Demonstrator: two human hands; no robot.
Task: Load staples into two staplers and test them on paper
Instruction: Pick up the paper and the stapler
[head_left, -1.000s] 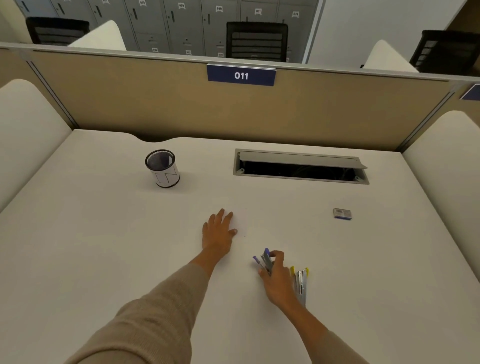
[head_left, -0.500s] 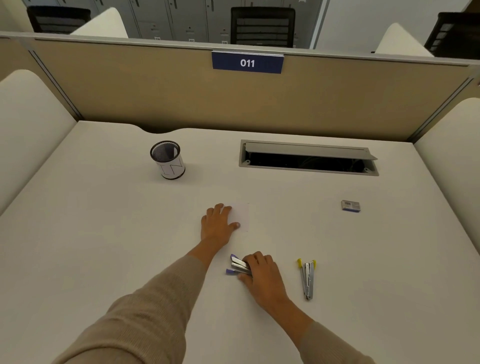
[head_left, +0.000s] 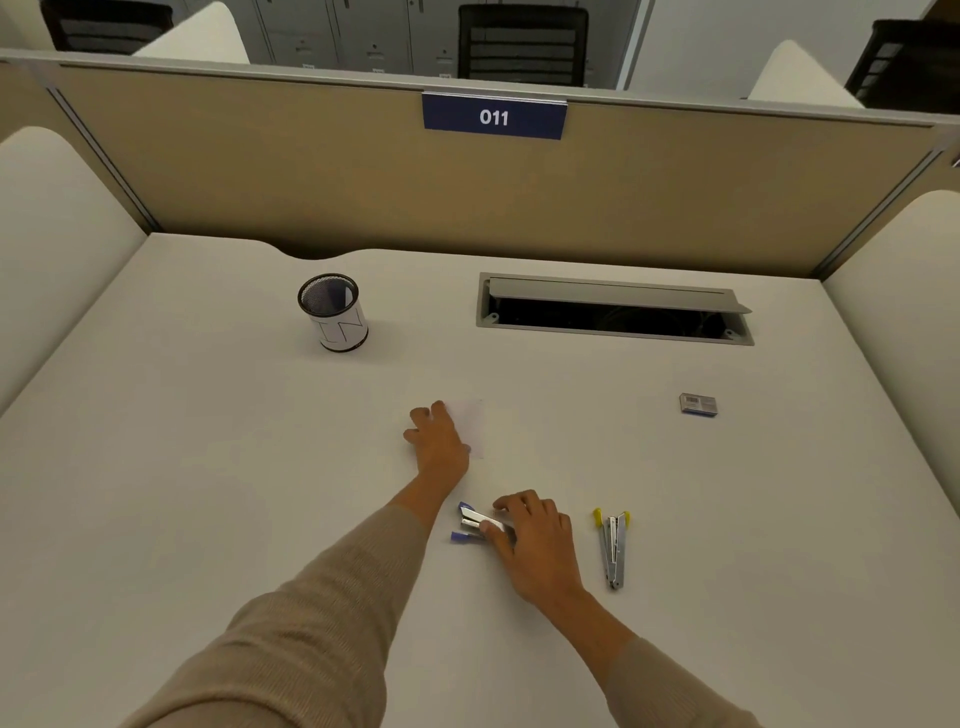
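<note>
While the small white sheet of paper (head_left: 477, 427) is being pressed onto the pale desk top (head_left: 208, 467) by the left hand (head_left: 439, 441), its fingers lying fairly flat, the silver metal stapler with blue plastic ends (head_left: 475, 521) is being gripped just below and to the right. The thumb and fingers of the right hand (head_left: 535, 545) are being curled round its rear part, and its two blue ends are standing apart, pointing left.

Probably this stapler is being taken up, but whether for loading or for testing is not being shown. For a good result the paper is best pinned by the left hand, and the stapler is best lifted by its body, so that the splayed arms are not being squeezed too early. The second silver stapler with yellow ends (head_left: 613, 548) is lying untouched just beside the right hand.

Regarding containers, the black mesh pen cup (head_left: 335, 312), far left, is showing only a white lined sheet inside. The grey cable hatch (head_left: 613, 332) is standing open, its inside too dark to tell. The small grey and blue staple box (head_left: 698, 404), well apart on the right, is appearing closed.
</note>
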